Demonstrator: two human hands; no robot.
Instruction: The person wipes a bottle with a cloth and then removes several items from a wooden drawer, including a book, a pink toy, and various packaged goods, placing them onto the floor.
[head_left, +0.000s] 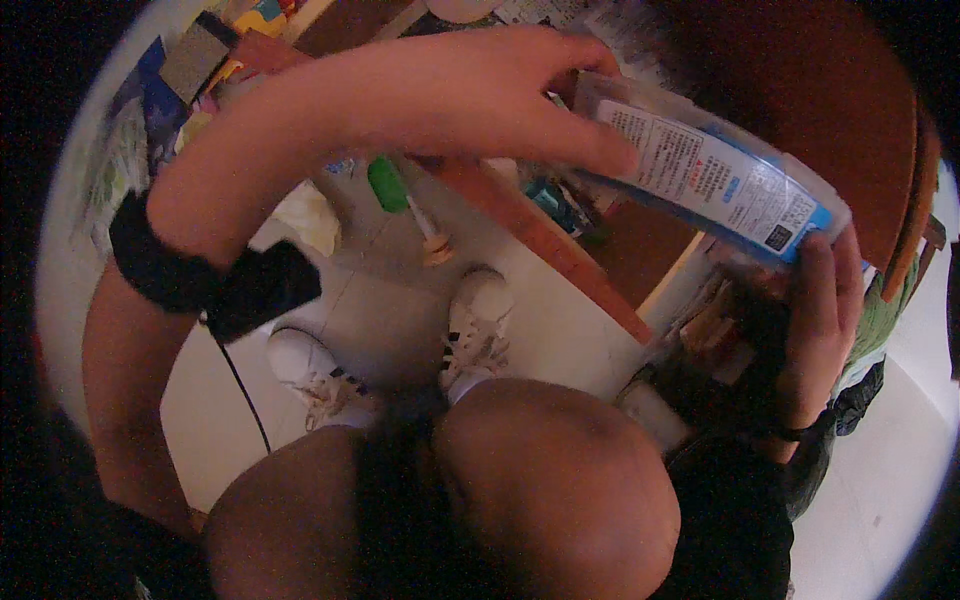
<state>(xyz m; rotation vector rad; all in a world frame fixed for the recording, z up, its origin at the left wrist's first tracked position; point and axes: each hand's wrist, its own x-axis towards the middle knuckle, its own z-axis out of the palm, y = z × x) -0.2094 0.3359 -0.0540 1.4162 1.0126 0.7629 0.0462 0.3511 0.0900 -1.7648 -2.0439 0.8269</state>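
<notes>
A long clear plastic case (705, 169) with a printed label and blue parts is held tilted between both hands at the upper right. Around its upper left end my left hand (566, 101) is closed, thumb along the near side. At the lower right end, my right hand (825, 292) holds the case with its fingers on the edge. Below the case an open wooden drawer (547, 244) holds a teal item (551, 204) and other small things. What lies inside the case cannot be told.
A green-headed tool (388, 184) with a pale shaft lies on the floor. A crumpled yellowish paper or cloth (309, 217) is near it. A round brown wooden surface (825, 112) fills the upper right. Packets and boxes (196, 60) crowd the upper left. Below are white shoes (480, 322).
</notes>
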